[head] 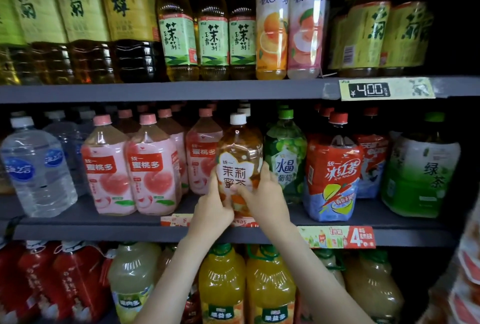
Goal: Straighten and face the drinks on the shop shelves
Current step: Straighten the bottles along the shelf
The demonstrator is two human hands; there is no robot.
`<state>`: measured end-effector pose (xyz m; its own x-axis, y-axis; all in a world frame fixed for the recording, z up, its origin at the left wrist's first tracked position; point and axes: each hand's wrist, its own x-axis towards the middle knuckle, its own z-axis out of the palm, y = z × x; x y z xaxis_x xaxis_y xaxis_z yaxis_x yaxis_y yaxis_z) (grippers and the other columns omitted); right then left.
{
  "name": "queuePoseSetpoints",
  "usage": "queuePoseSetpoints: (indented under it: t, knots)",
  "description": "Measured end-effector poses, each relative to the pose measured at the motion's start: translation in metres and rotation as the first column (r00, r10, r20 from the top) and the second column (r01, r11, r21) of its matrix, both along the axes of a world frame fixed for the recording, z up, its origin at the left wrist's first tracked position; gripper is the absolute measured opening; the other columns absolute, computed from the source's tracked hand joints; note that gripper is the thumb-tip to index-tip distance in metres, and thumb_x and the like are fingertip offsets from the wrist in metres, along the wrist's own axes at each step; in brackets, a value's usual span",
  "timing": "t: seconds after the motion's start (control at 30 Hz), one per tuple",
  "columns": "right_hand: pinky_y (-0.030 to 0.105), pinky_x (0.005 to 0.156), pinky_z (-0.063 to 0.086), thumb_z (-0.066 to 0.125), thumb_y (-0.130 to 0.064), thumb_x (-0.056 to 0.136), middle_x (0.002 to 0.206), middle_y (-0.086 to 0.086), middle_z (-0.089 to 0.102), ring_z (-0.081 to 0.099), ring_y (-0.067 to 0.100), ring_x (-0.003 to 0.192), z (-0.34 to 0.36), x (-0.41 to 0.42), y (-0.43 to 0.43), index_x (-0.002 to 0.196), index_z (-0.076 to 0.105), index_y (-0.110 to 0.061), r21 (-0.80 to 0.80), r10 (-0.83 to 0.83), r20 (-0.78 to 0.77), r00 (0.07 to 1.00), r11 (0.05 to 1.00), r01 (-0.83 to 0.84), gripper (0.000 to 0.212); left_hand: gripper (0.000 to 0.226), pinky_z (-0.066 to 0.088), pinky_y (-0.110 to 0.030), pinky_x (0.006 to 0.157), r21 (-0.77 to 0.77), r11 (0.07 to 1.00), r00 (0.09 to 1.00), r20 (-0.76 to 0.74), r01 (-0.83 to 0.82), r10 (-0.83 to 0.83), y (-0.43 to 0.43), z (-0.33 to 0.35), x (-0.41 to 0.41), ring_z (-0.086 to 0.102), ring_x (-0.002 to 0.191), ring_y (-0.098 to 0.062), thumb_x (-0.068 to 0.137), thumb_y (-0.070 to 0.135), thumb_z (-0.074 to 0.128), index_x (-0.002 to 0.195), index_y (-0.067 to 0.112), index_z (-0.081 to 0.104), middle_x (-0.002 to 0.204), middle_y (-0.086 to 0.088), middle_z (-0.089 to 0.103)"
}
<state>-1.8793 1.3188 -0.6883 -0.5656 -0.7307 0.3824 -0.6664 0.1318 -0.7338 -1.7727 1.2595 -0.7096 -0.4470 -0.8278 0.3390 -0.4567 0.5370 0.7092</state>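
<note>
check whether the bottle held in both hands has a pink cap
No, the jasmine tea bottle gripped by the left hand and right hand has a white cap; the pink caps are on the peach bottles.

Tea bottle lower part mostly hidden; price tag right half blurred

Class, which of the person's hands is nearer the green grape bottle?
Right. The right hand grips the tea bottle on the side beside the grape bottle; the left hand grips its far side.
</note>
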Motion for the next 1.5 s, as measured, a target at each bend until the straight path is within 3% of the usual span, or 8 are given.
queuePoseSetpoints:
  t: [0.2,0.4,0.63,0.73,0.87,1.1,1.33,1.5]
  knots:
    - [0.032,0.1,0.037,0.056,-0.052,0.086,0.141,0.005,0.036,0.031,0.022,0.13,-0.004,0.0,0.001,0.151,0.008,-0.011,0.003,-0.129,-0.163,0.978,0.991,0.131,0.09,0.098,0.047,-0.04,0.091,0.028,1.0,1.0,-0.009,-0.011,0.011,0.009,-0.001,-0.011,0.056,0.115,-0.029,0.081,0.054,0.06,0.147,0.035,-0.01,0.136,-0.003,0.051]
    - [0.034,0.082,0.046,0.056,-0.028,0.093,0.111,0.012,0.06,0.057,0.026,0.098,-0.007,-0.012,0.007,0.15,-0.006,-0.03,0.003,-0.039,-0.095,0.995,0.999,0.039,0.084,0.109,0.045,-0.045,0.089,0.032,0.983,0.982,-0.048,-0.182,0.184,0.023,0.005,-0.023,0.05,0.121,-0.036,0.075,0.055,0.067,0.149,0.024,-0.007,0.143,-0.012,0.042]
    - [0.032,0.101,0.03,0.071,-0.021,0.079,0.13,0.014,0.046,0.038,0.023,0.12,0.012,-0.066,0.071,0.143,0.03,-0.008,-0.552,-0.44,-0.126,0.889,0.776,0.306,0.078,0.116,0.022,-0.057,0.111,-0.408,0.88,0.967,-0.17,-0.244,0.189,0.046,0.013,-0.048,0.006,0.142,-0.041,0.074,0.039,0.075,0.147,0.032,-0.015,0.155,-0.021,-0.001]
    - [0.055,0.103,0.032,0.081,-0.036,0.064,0.14,0.021,0.035,0.033,0.037,0.129,0.006,-0.093,0.081,0.149,0.013,-0.014,-0.436,-0.524,-0.03,0.851,0.773,0.46,0.111,0.109,0.021,-0.063,0.109,-0.519,0.808,0.961,-0.151,-0.278,0.234,0.055,0.016,-0.066,0.004,0.141,-0.046,0.073,0.039,0.076,0.15,0.027,0.0,0.154,-0.022,-0.005]
    - [0.047,0.095,0.039,0.081,-0.04,0.067,0.143,0.014,0.027,0.034,0.034,0.129,-0.005,-0.104,0.087,0.149,-0.01,-0.029,-0.258,-0.286,-0.045,0.957,0.929,0.265,0.123,0.107,0.016,-0.07,0.103,-0.539,0.784,0.944,-0.075,-0.309,0.321,0.056,0.007,-0.089,0.005,0.139,-0.049,0.067,0.037,0.08,0.151,0.024,0.014,0.153,-0.027,-0.001]
    - [0.045,0.085,0.045,0.081,-0.043,0.066,0.134,0.012,0.034,0.039,0.034,0.122,-0.007,-0.11,0.085,0.15,-0.003,-0.023,-0.29,-0.354,-0.056,0.934,0.9,0.324,0.121,0.109,0.011,-0.072,0.102,-0.475,0.784,0.909,-0.088,-0.399,0.408,0.049,-0.001,-0.09,0.002,0.138,-0.053,0.067,0.032,0.081,0.151,0.027,0.012,0.153,-0.024,-0.006]
    - [0.045,0.102,0.034,0.073,-0.04,0.078,0.146,0.011,0.026,0.027,0.029,0.132,-0.014,-0.126,0.098,0.147,-0.009,-0.038,-0.316,-0.19,-0.081,0.978,0.936,0.156,0.107,0.102,0.002,-0.064,0.107,-0.558,0.78,0.959,-0.164,-0.284,0.231,0.075,0.006,-0.108,-0.001,0.14,-0.049,0.077,0.04,0.071,0.15,0.031,0.002,0.153,-0.02,-0.009]
    - [0.052,0.106,0.028,0.061,-0.029,0.09,0.148,0.021,0.025,0.02,0.035,0.135,-0.02,-0.167,0.126,0.151,0.01,-0.023,-0.444,-0.586,-0.114,0.802,0.752,0.487,0.08,0.099,0.014,-0.059,0.109,-0.625,0.778,0.995,-0.103,-0.064,-0.001,0.114,0.003,-0.157,0.001,0.14,-0.04,0.075,0.05,0.07,0.15,0.029,0.009,0.154,-0.021,-0.001]
